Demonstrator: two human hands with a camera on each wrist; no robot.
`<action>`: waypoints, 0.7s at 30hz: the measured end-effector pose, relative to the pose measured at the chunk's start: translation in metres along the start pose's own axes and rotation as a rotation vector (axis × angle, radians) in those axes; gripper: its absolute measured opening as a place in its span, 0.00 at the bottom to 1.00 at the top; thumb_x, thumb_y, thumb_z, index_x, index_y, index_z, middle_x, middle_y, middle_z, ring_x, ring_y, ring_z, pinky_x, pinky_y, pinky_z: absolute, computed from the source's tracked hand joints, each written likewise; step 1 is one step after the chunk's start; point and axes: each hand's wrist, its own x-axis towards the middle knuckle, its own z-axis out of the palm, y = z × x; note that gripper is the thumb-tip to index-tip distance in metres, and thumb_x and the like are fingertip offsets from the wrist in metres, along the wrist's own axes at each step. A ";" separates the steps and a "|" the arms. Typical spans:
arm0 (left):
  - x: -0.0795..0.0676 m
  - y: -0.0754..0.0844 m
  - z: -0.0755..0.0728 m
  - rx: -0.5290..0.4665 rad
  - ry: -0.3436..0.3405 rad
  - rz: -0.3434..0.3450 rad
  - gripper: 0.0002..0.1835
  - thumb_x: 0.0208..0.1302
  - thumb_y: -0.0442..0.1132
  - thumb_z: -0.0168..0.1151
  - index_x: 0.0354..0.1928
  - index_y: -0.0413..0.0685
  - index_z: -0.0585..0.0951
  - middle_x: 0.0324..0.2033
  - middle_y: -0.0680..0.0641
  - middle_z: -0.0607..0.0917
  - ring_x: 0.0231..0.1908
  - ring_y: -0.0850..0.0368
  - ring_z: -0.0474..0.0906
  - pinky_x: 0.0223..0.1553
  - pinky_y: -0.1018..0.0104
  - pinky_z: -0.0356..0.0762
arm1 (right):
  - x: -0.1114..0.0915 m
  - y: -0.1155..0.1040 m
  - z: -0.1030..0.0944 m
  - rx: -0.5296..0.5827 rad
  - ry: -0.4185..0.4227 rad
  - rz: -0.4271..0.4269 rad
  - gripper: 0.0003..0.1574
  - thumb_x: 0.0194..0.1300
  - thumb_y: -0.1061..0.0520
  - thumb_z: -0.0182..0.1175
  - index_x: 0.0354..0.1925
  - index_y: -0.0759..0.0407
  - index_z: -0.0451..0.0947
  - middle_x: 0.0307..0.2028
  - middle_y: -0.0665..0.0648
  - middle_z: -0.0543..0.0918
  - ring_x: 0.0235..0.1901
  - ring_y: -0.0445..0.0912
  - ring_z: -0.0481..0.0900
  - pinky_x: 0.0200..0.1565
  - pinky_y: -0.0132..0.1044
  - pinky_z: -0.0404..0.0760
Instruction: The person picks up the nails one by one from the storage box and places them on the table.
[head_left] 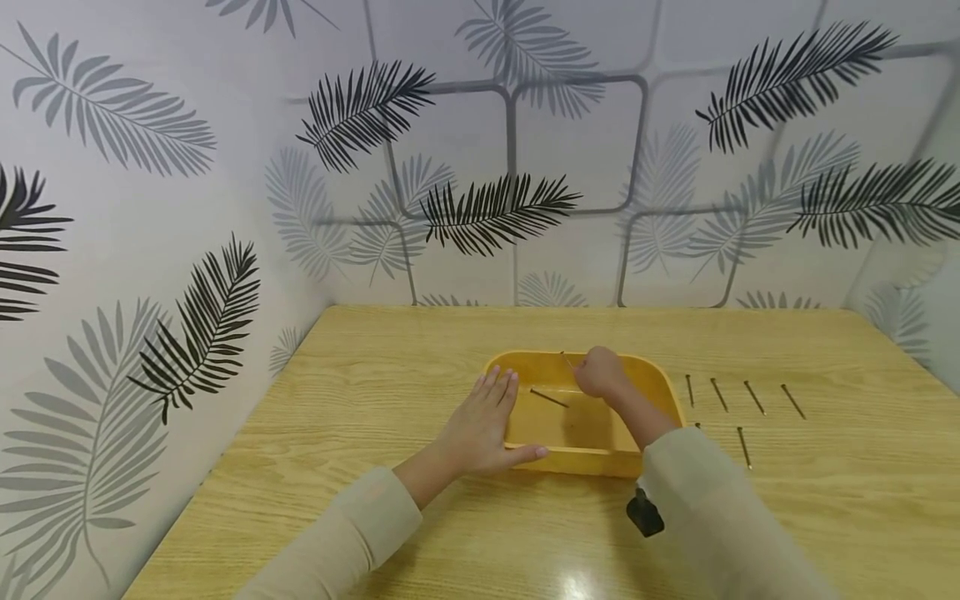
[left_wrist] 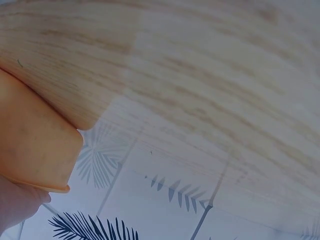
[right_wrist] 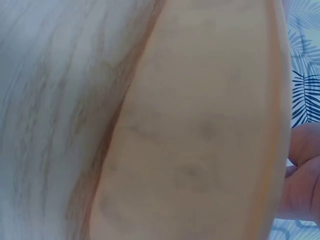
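Observation:
A yellow plastic tray (head_left: 592,462) stands on the wooden table. My left hand (head_left: 480,425) rests on its left end, fingers straight over the rim and thumb along the front edge. Inside the tray lies one nail (head_left: 549,398), tilted across the floor. My right hand (head_left: 600,372) is over the tray's back part, fingers curled, pinching another nail (head_left: 567,359) whose thin end sticks out to the left. The right wrist view has the tray's outer wall (right_wrist: 190,125) large, with part of the right hand (right_wrist: 305,175) beyond the rim.
To the right of the tray several nails lie spaced apart on the table (head_left: 847,500), among them a nail (head_left: 792,401) at the far right and a nail (head_left: 744,447) nearer the front. A leaf-patterned wall (head_left: 465,267) borders the table's back.

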 end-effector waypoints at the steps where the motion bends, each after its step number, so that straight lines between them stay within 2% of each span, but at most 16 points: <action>1: 0.000 0.000 0.000 0.001 -0.001 0.000 0.53 0.60 0.70 0.45 0.70 0.31 0.49 0.70 0.35 0.52 0.72 0.41 0.43 0.71 0.53 0.45 | 0.003 0.004 0.001 -0.005 -0.006 0.003 0.29 0.63 0.53 0.51 0.05 0.50 0.62 0.07 0.45 0.57 0.10 0.40 0.53 0.15 0.36 0.62; 5: -0.001 0.000 -0.002 0.002 0.000 0.006 0.53 0.60 0.70 0.46 0.70 0.31 0.49 0.70 0.34 0.52 0.71 0.41 0.44 0.71 0.53 0.45 | 0.006 0.009 -0.004 0.025 -0.017 0.042 0.29 0.63 0.51 0.54 0.06 0.50 0.65 0.07 0.45 0.60 0.10 0.40 0.56 0.16 0.36 0.65; 8: -0.001 0.001 -0.003 -0.004 -0.001 0.006 0.53 0.59 0.70 0.46 0.70 0.31 0.49 0.70 0.34 0.52 0.71 0.41 0.43 0.71 0.52 0.45 | -0.004 -0.002 -0.018 -0.006 -0.014 0.048 0.32 0.65 0.48 0.53 0.04 0.50 0.67 0.05 0.46 0.63 0.10 0.41 0.58 0.19 0.37 0.67; 11: -0.001 0.001 -0.003 -0.015 -0.001 0.004 0.53 0.60 0.69 0.47 0.70 0.31 0.49 0.70 0.34 0.52 0.71 0.41 0.43 0.71 0.52 0.46 | -0.024 -0.022 -0.042 -0.020 -0.010 0.037 0.35 0.65 0.49 0.51 0.01 0.49 0.63 0.03 0.45 0.60 0.08 0.39 0.55 0.18 0.36 0.66; 15: -0.002 0.001 -0.002 -0.015 0.000 0.002 0.53 0.60 0.69 0.46 0.70 0.31 0.49 0.70 0.35 0.52 0.71 0.41 0.44 0.71 0.53 0.46 | -0.057 -0.057 -0.080 0.027 -0.045 0.087 0.33 0.64 0.53 0.52 0.03 0.51 0.59 0.05 0.45 0.55 0.09 0.39 0.49 0.19 0.36 0.64; 18: -0.002 0.001 -0.002 -0.011 0.000 0.000 0.53 0.60 0.70 0.45 0.70 0.31 0.49 0.70 0.35 0.52 0.72 0.41 0.44 0.71 0.53 0.46 | -0.063 -0.059 -0.090 0.029 -0.042 0.089 0.31 0.62 0.55 0.52 0.04 0.51 0.59 0.07 0.45 0.54 0.11 0.40 0.49 0.21 0.37 0.64; 21: -0.001 0.001 -0.002 -0.012 0.002 -0.002 0.53 0.60 0.69 0.45 0.70 0.31 0.49 0.70 0.35 0.52 0.72 0.41 0.44 0.71 0.53 0.46 | -0.052 -0.041 -0.084 0.013 0.008 0.070 0.30 0.58 0.58 0.50 0.02 0.50 0.57 0.05 0.43 0.53 0.10 0.39 0.50 0.19 0.36 0.62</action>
